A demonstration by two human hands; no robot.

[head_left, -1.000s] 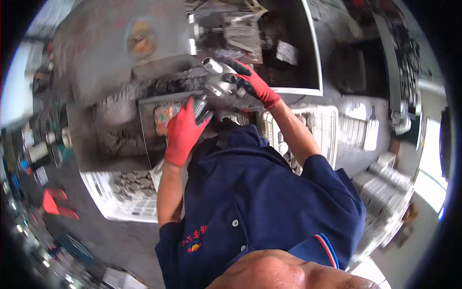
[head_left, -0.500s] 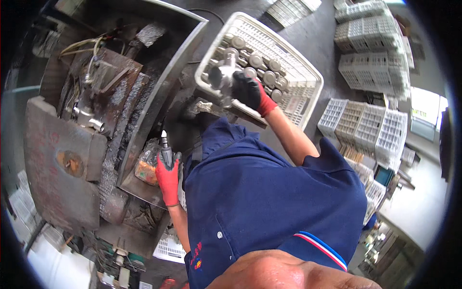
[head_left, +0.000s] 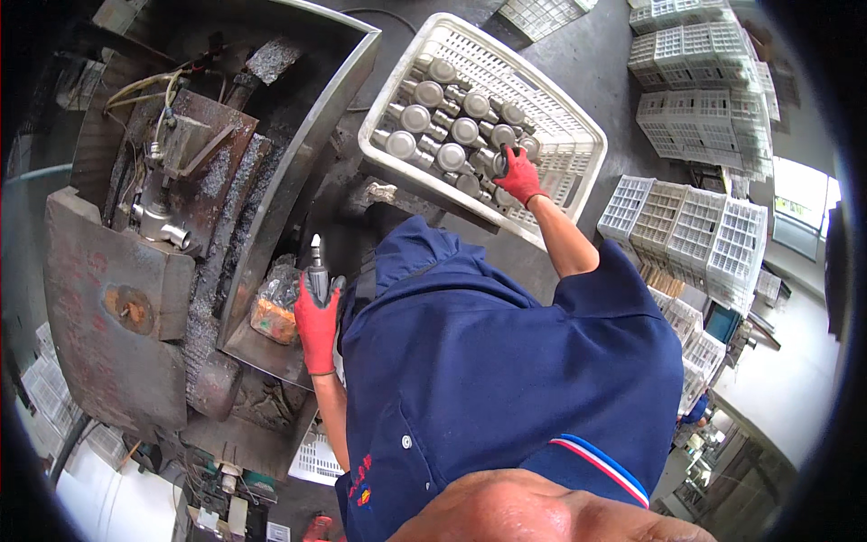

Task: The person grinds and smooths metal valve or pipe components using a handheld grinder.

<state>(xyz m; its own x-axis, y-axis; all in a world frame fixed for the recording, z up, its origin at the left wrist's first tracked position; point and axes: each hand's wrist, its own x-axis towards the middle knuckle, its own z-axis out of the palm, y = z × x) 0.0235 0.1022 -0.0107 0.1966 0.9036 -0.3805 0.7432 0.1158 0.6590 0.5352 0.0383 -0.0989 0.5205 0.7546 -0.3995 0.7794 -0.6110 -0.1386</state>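
My left hand [head_left: 316,325], in a red glove with dark fingers, is closed around a grey handheld tool with a pale pointed tip [head_left: 317,269], held upright. My right hand [head_left: 519,178], gloved the same way, reaches into a white plastic crate [head_left: 589,185] and grips a metal valve body [head_left: 492,163] near the crate's front right; the fingers partly hide it. Several more valve bodies [head_left: 465,132] with round capped ends lie in rows inside the crate. To the left, another metal valve body [head_left: 161,226] sits in a machine fixture [head_left: 185,144].
A metal machine trough [head_left: 348,86] with shavings stands on the left. On its ledge beside my left hand lies a plastic-wrapped orange block [head_left: 274,316]. White crates [head_left: 691,226] are stacked on the right. A cable [head_left: 388,16] runs over the floor behind the trough.
My right hand has lowered the valve body into the crate, moving rightward and turning so the red back of the glove shows. My left hand and the tool have barely shifted.
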